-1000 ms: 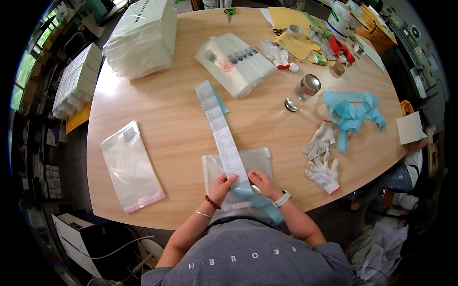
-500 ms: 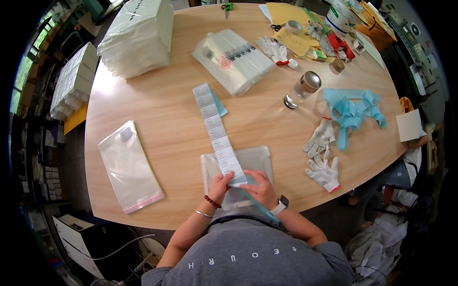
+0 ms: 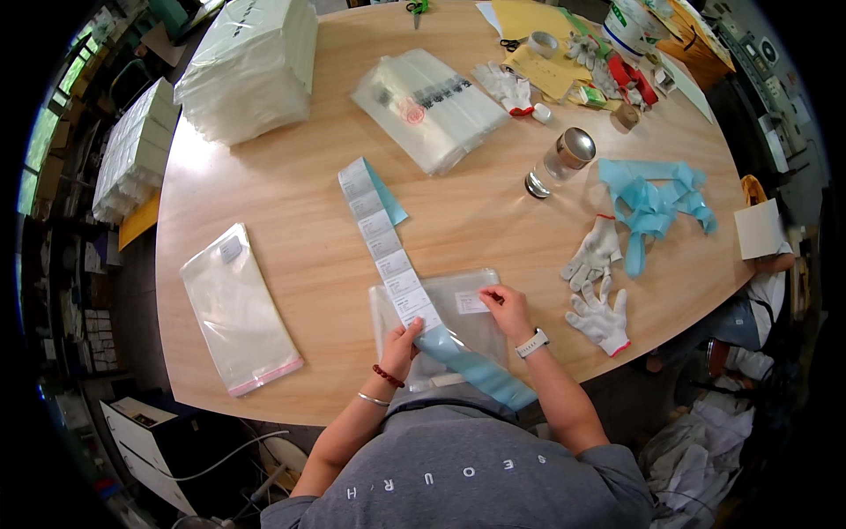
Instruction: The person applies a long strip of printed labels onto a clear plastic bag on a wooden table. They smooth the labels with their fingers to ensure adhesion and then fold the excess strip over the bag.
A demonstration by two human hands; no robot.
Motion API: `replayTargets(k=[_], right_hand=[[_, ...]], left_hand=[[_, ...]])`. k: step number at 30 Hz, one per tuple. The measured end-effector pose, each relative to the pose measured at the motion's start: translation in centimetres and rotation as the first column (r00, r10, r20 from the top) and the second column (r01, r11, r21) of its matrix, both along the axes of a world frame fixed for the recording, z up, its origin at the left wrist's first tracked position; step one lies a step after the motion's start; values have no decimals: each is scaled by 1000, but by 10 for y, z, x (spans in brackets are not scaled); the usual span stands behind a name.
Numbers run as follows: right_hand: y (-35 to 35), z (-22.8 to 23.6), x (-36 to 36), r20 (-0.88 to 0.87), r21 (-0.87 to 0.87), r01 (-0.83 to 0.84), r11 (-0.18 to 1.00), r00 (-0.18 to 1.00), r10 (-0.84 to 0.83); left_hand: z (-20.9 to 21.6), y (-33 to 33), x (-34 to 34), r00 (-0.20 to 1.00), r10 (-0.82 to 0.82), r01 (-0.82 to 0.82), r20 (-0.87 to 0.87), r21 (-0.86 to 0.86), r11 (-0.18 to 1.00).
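Note:
My left hand [image 3: 404,346] grips a long strip of white labels [image 3: 381,240] on blue backing, its thumb on top. The far end of the strip curls over on the table, showing its blue underside. From my left hand the bare blue backing [image 3: 480,363] trails right toward my waist. My right hand [image 3: 508,310] pinches a single white label [image 3: 472,302] by its right edge. That label is over the clear plastic bag [image 3: 490,339] in front of me; whether it touches the bag I cannot tell.
Clear bags [image 3: 240,317] lie at the left. Wrapped stacks [image 3: 251,79] and a pile of printed bags [image 3: 432,110] stand farther back. To the right are a glass bottle [image 3: 560,163], white gloves [image 3: 599,319] and crumpled blue backing [image 3: 648,207]. Scissors [image 3: 417,9] lie at the far edge.
A label has come off the strip, and my right hand has carried it right over the bag. The strip's far end has swung left, and more bare blue backing shows.

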State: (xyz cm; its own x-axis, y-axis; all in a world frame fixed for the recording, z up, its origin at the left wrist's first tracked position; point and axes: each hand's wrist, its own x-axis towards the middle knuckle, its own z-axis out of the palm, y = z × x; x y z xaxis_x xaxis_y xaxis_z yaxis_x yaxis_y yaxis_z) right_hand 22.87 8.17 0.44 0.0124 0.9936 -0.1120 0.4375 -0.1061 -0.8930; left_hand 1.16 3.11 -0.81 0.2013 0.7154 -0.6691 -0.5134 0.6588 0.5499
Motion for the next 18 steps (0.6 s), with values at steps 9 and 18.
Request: replayTargets(k=[9,18], right_hand=[[6,13,-19,491,310,12,951,854,-171],[17,11,7,518,385,-273,882,854,38]], left_hand=[[-1,0,-1,1000,-13,13,0,31,999],[-2,-2,-4,999,-34,35,-28,28,999]])
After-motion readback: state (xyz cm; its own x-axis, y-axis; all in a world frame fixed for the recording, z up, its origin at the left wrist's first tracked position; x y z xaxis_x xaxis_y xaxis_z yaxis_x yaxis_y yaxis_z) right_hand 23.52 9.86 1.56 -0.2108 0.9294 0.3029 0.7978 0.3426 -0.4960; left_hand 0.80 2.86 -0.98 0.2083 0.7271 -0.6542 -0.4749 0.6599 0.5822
